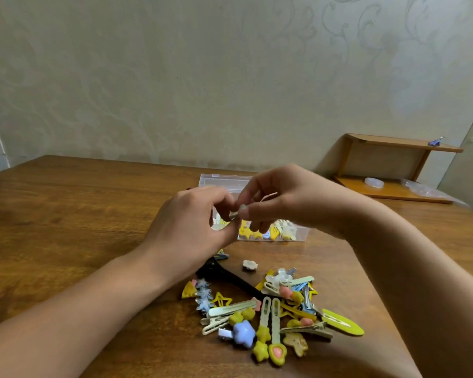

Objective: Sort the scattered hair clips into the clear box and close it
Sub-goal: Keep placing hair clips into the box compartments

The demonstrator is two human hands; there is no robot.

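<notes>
A clear plastic box point(298, 233) stands open on the wooden table, its lid point(224, 181) raised behind it and several yellow and pastel clips inside. Above the box, my left hand point(191, 227) and my right hand point(281, 200) meet and together pinch one small pale hair clip point(239, 211) at the fingertips. Nearer to me lies a pile of scattered hair clips point(273, 309) in yellow, green, blue and pink. A long black clip point(230, 276) lies partly under my left wrist. A small cream flower clip point(249, 265) sits alone between pile and box.
The wooden table point(66, 214) stretches wide to the left. At the back right stands a low wooden shelf point(388, 165) with a roll of clear tape point(374, 183), a plastic bag point(423, 190) and a purple clip point(436, 141) on top. A patterned wall lies behind.
</notes>
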